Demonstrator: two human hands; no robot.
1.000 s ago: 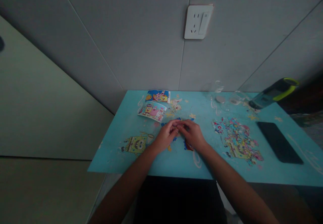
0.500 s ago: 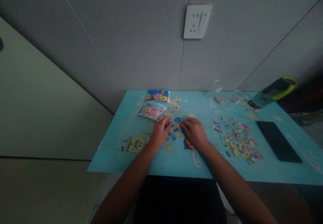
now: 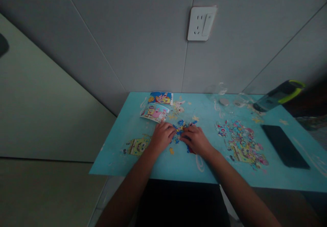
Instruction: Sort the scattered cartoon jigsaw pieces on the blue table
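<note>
Sorting of the blue-and-yellow jigsaw pieces [image 3: 177, 140] looks to be at an early stage: they lie loose in a small heap at the centre of the frame, between the two hands. A red-and-blue patch [image 3: 190, 150], partly covered by the right hand [image 3: 196, 139], may be a section already joined, but too little shows to be sure. The larger multicoloured jigsaw pile [image 3: 246, 140], right of centre, lies scattered and seems wholly left to do. The left hand [image 3: 162, 135] has its fingers curled at the heap's left edge; the right hand's thumb and fingers come close together on the opposite side. Whether either grip pinches a piece, I cannot tell.

Two cartoon picture cards [image 3: 154, 112] lie on the turquoise surface [image 3: 112, 162], left of upper centre.

Towards the upper right, transparent containers [image 3: 222, 88] stand near a pale disc [image 3: 224, 101]; their contents cannot be made out. The dark bottle [image 3: 277, 95] at far right has a yellow-green rim, its contents equally unclear
</note>
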